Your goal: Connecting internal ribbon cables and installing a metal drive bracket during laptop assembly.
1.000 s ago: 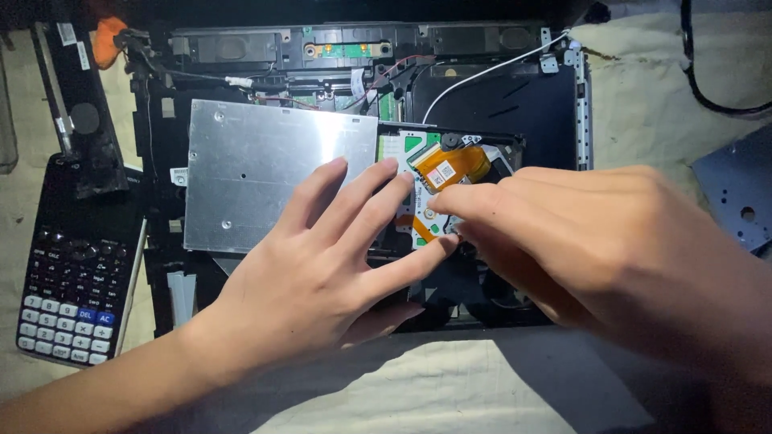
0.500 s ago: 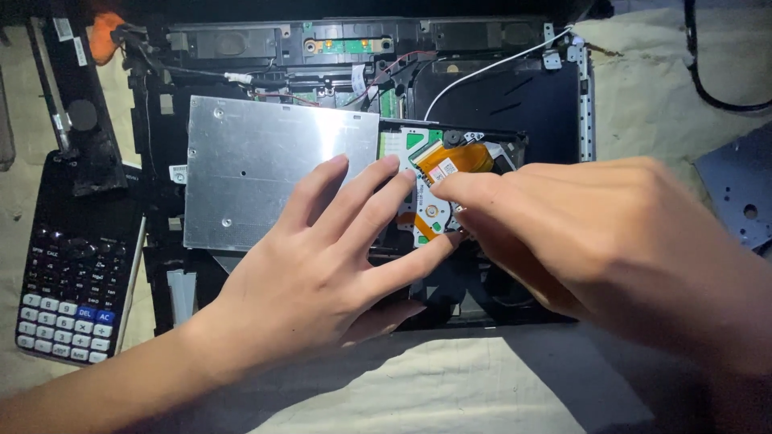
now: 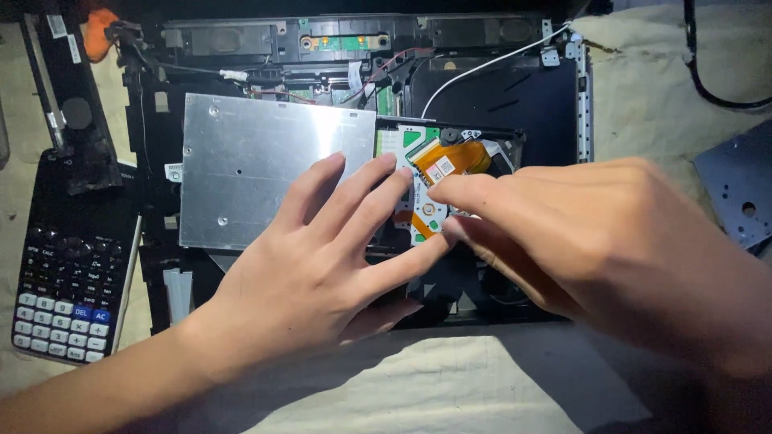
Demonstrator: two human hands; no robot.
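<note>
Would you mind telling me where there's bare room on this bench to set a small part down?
The cloth is bare in front of the opened laptop, between the two forearms, and at upper right between the laptop's edge and the black cable. The left is crowded by the calculator; both hands cover the middle.

Cream cloth-covered surface (image 3: 450, 394) under opened laptop chassis (image 3: 498, 96), black calculator (image 3: 68, 273), dark perforated plate (image 3: 740, 193).
</note>
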